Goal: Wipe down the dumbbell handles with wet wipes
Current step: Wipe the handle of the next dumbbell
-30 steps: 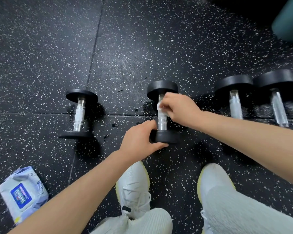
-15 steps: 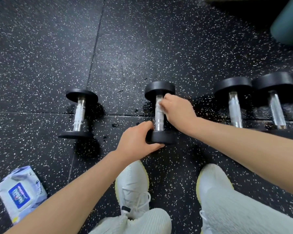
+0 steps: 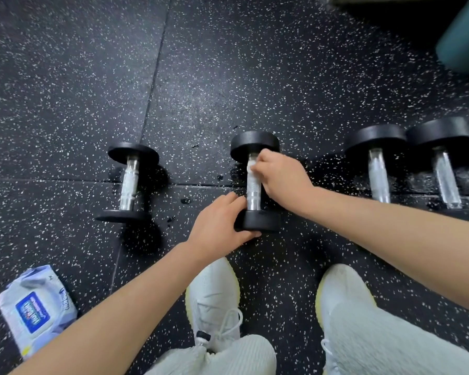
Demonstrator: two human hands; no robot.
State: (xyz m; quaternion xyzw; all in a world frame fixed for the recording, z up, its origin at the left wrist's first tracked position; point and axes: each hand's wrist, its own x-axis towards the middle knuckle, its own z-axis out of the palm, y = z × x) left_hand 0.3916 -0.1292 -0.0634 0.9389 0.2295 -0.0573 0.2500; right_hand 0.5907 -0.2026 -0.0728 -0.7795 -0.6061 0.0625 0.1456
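A small black dumbbell (image 3: pixel 256 143) with a knurled silver handle (image 3: pixel 253 192) lies on the speckled rubber floor in front of my feet. My left hand (image 3: pixel 219 221) grips its near weight head (image 3: pixel 261 220). My right hand (image 3: pixel 280 177) pinches a white wet wipe (image 3: pixel 250 168) against the far part of the handle; most of the wipe is hidden under the fingers. Another small dumbbell (image 3: pixel 129 182) lies to the left, untouched.
Two larger dumbbells (image 3: pixel 378 169) (image 3: pixel 444 171) lie to the right. A pack of wet wipes (image 3: pixel 35 309) sits on the floor at the lower left. My white shoes (image 3: pixel 214 301) stand just behind the dumbbell. A teal object (image 3: pixel 463 41) is at the upper right.
My right hand slid the wipe along the handle, towards me and then back to the far end. My left hand has stayed on the near weight head.
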